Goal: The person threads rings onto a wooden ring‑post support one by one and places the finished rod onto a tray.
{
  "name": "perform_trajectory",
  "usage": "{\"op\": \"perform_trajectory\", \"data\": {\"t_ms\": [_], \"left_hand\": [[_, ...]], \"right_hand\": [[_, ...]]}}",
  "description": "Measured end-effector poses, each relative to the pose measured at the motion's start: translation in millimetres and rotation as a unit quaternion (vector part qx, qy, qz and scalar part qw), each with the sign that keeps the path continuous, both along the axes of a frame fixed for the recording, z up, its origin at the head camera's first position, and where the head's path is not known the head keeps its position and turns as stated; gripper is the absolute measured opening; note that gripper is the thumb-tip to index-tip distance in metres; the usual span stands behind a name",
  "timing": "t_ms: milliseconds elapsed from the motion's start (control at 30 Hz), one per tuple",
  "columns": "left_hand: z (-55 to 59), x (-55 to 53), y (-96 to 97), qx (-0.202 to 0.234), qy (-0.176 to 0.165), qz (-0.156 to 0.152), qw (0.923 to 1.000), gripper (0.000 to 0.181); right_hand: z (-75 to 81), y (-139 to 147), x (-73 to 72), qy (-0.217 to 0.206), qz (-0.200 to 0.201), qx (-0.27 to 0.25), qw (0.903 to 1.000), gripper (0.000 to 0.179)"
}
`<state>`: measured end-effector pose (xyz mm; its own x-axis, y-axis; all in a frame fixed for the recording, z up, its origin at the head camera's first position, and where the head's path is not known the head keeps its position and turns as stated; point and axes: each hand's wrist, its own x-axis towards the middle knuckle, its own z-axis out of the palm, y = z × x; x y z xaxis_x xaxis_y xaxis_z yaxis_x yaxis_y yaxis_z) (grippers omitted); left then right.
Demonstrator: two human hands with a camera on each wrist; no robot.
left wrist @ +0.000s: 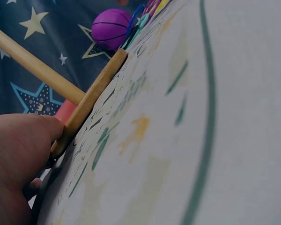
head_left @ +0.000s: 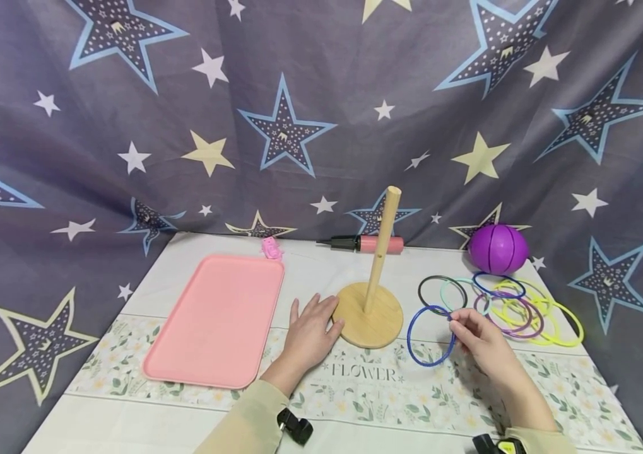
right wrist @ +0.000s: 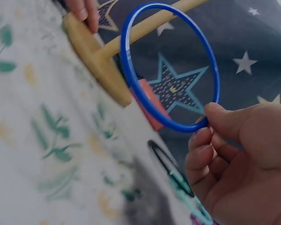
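Note:
My right hand [head_left: 488, 350] pinches the edge of a blue ring [right wrist: 180, 128] between thumb and fingertips. The ring is held up to the right of a wooden stand, whose round base [head_left: 375, 331] lies on the table and whose post [head_left: 380, 258] leans slightly right in the head view. Flat beside the base's left edge rests my left hand [head_left: 311, 334], fingers extended. Its thumb touches the base's rim [left wrist: 91, 96] in the left wrist view. Past the right hand lie loose rings: a black ring [head_left: 440, 277], a second blue ring [head_left: 497, 296], and several teal, purple and yellow ones overlapping.
A pink tray [head_left: 216, 321] lies on the left of the table. Behind it sits a small pink toy [head_left: 271, 248]. A red and black hand pump [head_left: 380, 244] lies along the back edge. A purple ball [head_left: 498, 249] stands at the back right, before a star-patterned curtain.

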<state>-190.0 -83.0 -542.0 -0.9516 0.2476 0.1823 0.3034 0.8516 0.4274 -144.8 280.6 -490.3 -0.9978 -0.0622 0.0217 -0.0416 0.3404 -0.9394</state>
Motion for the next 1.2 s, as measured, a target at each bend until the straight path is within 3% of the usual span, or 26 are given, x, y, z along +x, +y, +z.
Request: {"op": "perform_trajectory", "data": {"t_ms": [233,533,700,933,1200], "left_hand": [[-0.3,-0.6,-0.1,-0.001,0.003,-0.001,1.0,0.059],[0.5,-1.2,-0.1,0.001,0.008,-0.002,1.0,0.058],[0.8,0.0,-0.4,0.003,0.005,-0.001,1.0,0.058],[0.0,-1.4,0.5,0.002,0.011,-0.005,0.9999,0.058],[-2.4,0.0,-1.6,-0.003,0.013,-0.002,0.9999,0.058]], "right_hand": [[29.5,-5,4.1,0.032,0.0,-0.076,0.9966,0.024],[73.9,-23,2.0,0.108,0.024,-0.188,0.9759,0.009],[96.5,-35,2.4,0.137,0.012,-0.251,0.9583,0.008],[123.5,-56,-0.7,0.172,-0.02,-0.34,0.9244,0.008],[147.9,-84,-11.1,0.196,-0.055,-0.398,0.8943,0.006]]}}
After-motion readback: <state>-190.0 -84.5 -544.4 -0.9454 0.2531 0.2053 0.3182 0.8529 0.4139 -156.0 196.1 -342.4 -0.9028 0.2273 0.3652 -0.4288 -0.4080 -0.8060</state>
